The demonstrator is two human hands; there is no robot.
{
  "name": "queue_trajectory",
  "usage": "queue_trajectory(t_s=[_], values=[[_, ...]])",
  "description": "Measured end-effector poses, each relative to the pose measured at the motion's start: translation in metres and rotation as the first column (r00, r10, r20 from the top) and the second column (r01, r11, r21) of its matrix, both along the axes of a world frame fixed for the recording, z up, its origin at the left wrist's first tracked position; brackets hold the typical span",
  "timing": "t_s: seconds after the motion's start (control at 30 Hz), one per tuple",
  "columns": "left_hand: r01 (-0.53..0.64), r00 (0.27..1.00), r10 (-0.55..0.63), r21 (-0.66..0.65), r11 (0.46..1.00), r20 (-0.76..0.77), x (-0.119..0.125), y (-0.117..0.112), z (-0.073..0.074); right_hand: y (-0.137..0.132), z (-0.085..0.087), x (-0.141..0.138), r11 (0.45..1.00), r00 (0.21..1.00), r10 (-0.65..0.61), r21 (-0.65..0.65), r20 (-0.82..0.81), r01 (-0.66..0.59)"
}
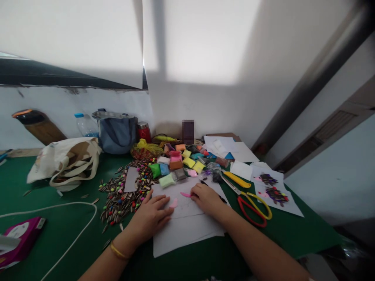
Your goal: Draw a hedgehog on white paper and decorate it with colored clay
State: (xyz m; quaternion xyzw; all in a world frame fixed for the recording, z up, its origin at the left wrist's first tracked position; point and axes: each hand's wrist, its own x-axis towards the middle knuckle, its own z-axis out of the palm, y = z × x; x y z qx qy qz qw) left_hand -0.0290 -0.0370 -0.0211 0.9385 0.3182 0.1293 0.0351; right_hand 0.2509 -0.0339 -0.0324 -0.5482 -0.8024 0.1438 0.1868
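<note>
White sheets of paper (175,242) lie in front of me with faint pencil-like lines on the top one. My left hand (154,212) rests flat on their left side, fingers spread. By its fingertips is a pale pink piece of clay (174,203). Curled closed over the paper, my right hand (205,198) has its fingertips on the end of a bright pink clay strip (185,194). Partly behind that hand lies a black pen (222,199). Scissors with red and yellow handles (244,193) sit to the right, near a yellow utility knife (236,179).
Sunflower seeds mixed with coloured balls (117,203) spread on the left. Colourful clay packets (175,165) are heaped behind the paper. Decorated sheets (294,205) lie right. A cloth bag (70,160), blue bag (117,132), white cable (88,234) and purple box (25,242) are on the left.
</note>
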Motion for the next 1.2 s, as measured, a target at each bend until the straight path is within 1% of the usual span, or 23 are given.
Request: queue_trajectory(t_s=[0.1, 0.23, 0.3, 0.4, 0.53, 0.63, 0.77, 0.97, 1.07, 1.2], values=[[-0.03, 0.999, 0.031, -0.035, 0.999, 0.022, 0.006, -0.001, 0.004, 0.001, -0.001, 0.0, 1.0, 1.0, 0.002, -0.004, 0.006, -0.002], [-0.174, 0.982, 0.179, -0.097, 0.98, 0.054, 0.02, 0.002, 0.004, 0.001, -0.001, 0.001, 1.0, 1.0, 0.005, -0.009, 0.029, -0.005], [-0.209, 0.977, 0.213, -0.099, 0.973, 0.03, 0.026, 0.005, 0.003, 0.001, -0.002, 0.001, 1.0, 0.999, 0.005, -0.007, 0.036, -0.005], [-0.219, 0.975, 0.22, -0.081, 0.972, 0.001, 0.033, 0.009, 0.002, 0.001, -0.001, 0.001, 1.0, 0.999, 0.006, 0.007, 0.035, -0.006], [-0.224, 0.975, 0.222, -0.073, 0.972, -0.031, 0.035, 0.013, 0.005, -0.001, -0.001, 0.0, 1.0, 0.999, 0.015, 0.006, 0.032, -0.015], [-0.217, 0.976, 0.216, -0.112, 0.97, -0.027, 0.034, 0.017, 0.009, -0.001, 0.0, 0.0, 1.0, 0.999, 0.011, 0.004, 0.037, -0.012], [-0.182, 0.98, 0.193, -0.186, 0.966, 0.043, 0.031, 0.021, 0.011, 0.0, 0.001, -0.001, 1.0, 0.999, 0.006, 0.005, 0.04, -0.006], [-0.183, 0.973, 0.207, -0.201, 0.962, 0.103, 0.029, 0.019, 0.005, 0.0, 0.006, -0.002, 1.0, 0.994, 0.021, -0.008, 0.105, -0.021], [-0.197, 0.965, 0.228, -0.213, 0.957, 0.129, 0.028, 0.017, 0.0, -0.001, 0.011, -0.001, 0.999, 0.981, 0.041, -0.001, 0.188, -0.041], [-0.207, 0.949, 0.259, -0.263, 0.942, 0.179, 0.024, 0.017, -0.008, 0.0, 0.017, 0.0, 0.999, 0.95, 0.052, -0.029, 0.308, -0.045]])
